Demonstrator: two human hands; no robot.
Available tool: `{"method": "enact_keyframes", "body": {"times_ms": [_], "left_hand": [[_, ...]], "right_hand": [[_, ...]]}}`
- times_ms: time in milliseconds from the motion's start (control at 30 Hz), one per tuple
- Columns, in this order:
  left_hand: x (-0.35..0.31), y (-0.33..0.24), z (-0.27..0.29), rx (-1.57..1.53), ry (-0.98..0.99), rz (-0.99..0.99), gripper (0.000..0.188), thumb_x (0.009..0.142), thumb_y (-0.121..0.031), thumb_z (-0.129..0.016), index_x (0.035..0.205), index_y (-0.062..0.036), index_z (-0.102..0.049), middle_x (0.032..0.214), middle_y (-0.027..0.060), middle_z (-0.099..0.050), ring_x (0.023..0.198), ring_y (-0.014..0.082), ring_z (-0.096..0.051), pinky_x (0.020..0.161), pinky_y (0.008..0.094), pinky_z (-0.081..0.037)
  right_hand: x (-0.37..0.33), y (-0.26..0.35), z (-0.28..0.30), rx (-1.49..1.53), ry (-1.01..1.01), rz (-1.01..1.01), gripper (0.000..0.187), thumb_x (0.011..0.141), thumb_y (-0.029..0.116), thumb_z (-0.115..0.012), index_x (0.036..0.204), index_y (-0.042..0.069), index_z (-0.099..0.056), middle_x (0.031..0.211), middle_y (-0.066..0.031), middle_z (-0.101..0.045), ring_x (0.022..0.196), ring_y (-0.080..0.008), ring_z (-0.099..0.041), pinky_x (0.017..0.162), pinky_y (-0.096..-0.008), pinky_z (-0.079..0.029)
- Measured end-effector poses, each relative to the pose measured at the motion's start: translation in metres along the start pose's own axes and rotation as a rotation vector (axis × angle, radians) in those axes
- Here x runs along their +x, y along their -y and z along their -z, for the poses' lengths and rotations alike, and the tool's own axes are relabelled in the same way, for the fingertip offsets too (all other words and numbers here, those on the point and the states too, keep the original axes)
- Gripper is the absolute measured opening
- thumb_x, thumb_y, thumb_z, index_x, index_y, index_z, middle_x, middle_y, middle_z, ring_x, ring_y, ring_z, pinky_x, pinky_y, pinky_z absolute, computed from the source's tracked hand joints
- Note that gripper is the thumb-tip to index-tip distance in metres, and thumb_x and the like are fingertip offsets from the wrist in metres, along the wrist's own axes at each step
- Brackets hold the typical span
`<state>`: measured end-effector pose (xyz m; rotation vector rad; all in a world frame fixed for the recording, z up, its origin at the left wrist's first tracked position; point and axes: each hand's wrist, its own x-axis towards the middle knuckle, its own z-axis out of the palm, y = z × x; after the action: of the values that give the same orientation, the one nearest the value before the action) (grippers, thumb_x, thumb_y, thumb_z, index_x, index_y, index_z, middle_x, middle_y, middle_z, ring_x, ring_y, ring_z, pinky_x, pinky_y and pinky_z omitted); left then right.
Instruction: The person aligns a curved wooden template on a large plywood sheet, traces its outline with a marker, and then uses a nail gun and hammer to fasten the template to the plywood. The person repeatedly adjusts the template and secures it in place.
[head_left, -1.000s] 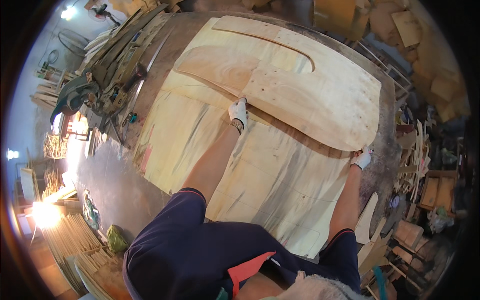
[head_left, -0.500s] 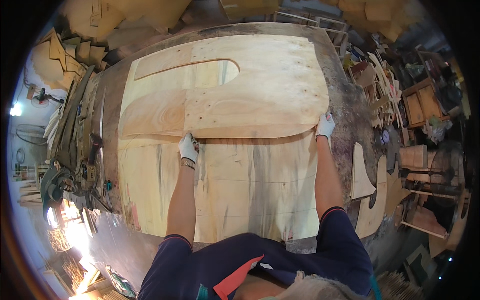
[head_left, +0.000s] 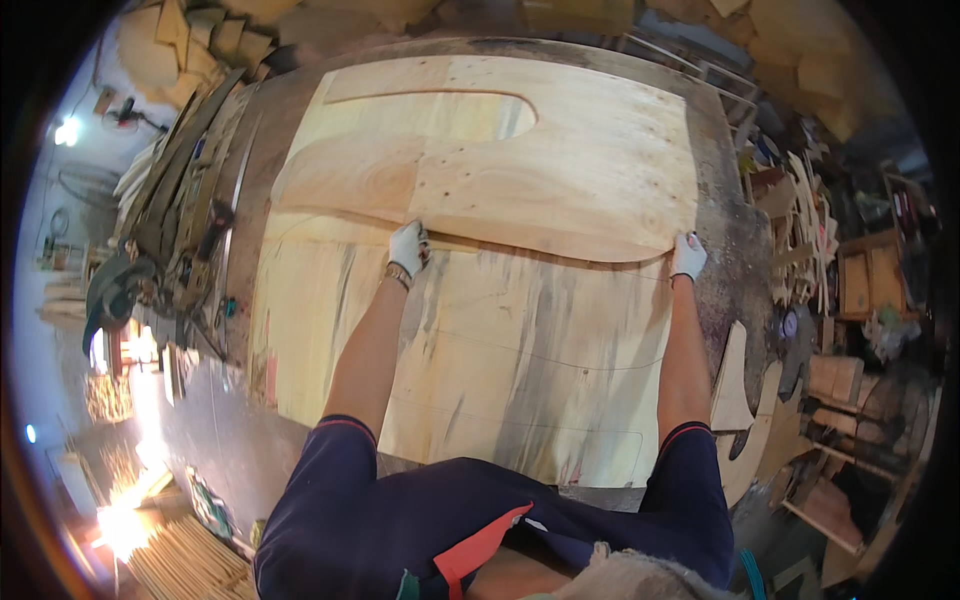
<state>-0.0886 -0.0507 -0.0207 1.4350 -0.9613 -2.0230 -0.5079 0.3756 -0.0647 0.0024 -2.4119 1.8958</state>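
Note:
A large pale plywood template (head_left: 560, 190) with a rounded slot cut in from its left side lies over a plywood sheet (head_left: 480, 400). Grey streaks and thin curved pencil lines mark that sheet. My left hand (head_left: 408, 249), in a white glove, is closed on the template's near edge, left of its middle. At the near right corner, my gloved right hand (head_left: 689, 256) grips the same edge. A dark shadow gap shows under the edge between the hands. The fingertips beneath the template are hidden.
The sheet rests on a dark worn worktable (head_left: 735, 230). Along its left side lie a cordless power tool (head_left: 217, 222) and long strips. Curved offcuts (head_left: 735, 385) stand at the right edge. Bundled sticks (head_left: 190, 560) are low on the left, beside bright light.
The template has shifted slightly away from me over the sheet, showing more of the pencil lines near its edge. Both hands keep their hold. My view has turned a little.

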Motion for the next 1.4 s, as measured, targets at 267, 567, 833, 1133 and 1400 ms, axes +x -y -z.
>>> {"method": "enact_keyframes", "body": {"times_ms": [267,567,833,1133,1400], "left_hand": [[-0.013,-0.004,-0.009,0.091,-0.047,-0.021,0.02,0.097,-0.024,-0.061,0.081,-0.0121,-0.059,0.065,0.0018,-0.055,0.046,0.0159,-0.047,0.04,0.0341,-0.036],[-0.002,-0.006,-0.01,0.022,-0.087,0.079,0.026,0.1,-0.028,-0.058,0.081,-0.0111,-0.058,0.061,0.0047,-0.056,0.041,0.0169,-0.045,0.038,0.0334,-0.035],[0.005,-0.013,-0.005,-0.1,-0.071,0.144,0.045,0.104,-0.05,-0.042,0.086,-0.0132,-0.059,0.063,0.0035,-0.057,0.04,0.0173,-0.04,0.04,0.0347,-0.035],[-0.004,-0.003,-0.019,0.093,-0.106,-0.042,0.029,0.1,-0.037,-0.061,0.088,-0.0102,-0.061,0.061,0.0039,-0.054,0.043,0.0149,-0.046,0.039,0.0332,-0.037],[-0.015,0.004,0.034,-0.041,-0.076,-0.112,0.02,0.103,-0.025,-0.057,0.088,-0.0119,-0.058,0.061,0.004,-0.051,0.044,0.019,-0.05,0.04,0.0341,-0.043]], "right_hand": [[-0.001,0.005,0.003,0.267,0.095,-0.182,0.013,0.088,0.009,-0.065,0.081,-0.002,-0.063,0.076,-0.0031,-0.061,0.071,-0.0173,-0.058,0.067,-0.0375,-0.051],[0.007,0.0,0.005,0.079,0.086,-0.14,0.007,0.091,0.009,-0.064,0.09,0.003,-0.064,0.078,-0.0014,-0.062,0.063,-0.0127,-0.056,0.052,-0.032,-0.046],[0.002,0.014,0.009,0.055,0.075,-0.229,0.013,0.092,0.014,-0.07,0.086,0.006,-0.062,0.066,-0.0021,-0.057,0.048,-0.0129,-0.049,0.043,-0.0316,-0.037],[0.024,0.003,0.013,0.044,0.23,-0.399,0.027,0.094,0.025,-0.076,0.082,0.01,-0.058,0.062,-0.0017,-0.054,0.046,-0.0111,-0.045,0.042,-0.0298,-0.034],[-0.119,0.026,0.076,-0.168,0.19,-0.392,0.042,0.095,0.05,-0.071,0.081,0.013,-0.056,0.064,-0.0004,-0.051,0.052,-0.0123,-0.049,0.046,-0.0312,-0.041]]}}
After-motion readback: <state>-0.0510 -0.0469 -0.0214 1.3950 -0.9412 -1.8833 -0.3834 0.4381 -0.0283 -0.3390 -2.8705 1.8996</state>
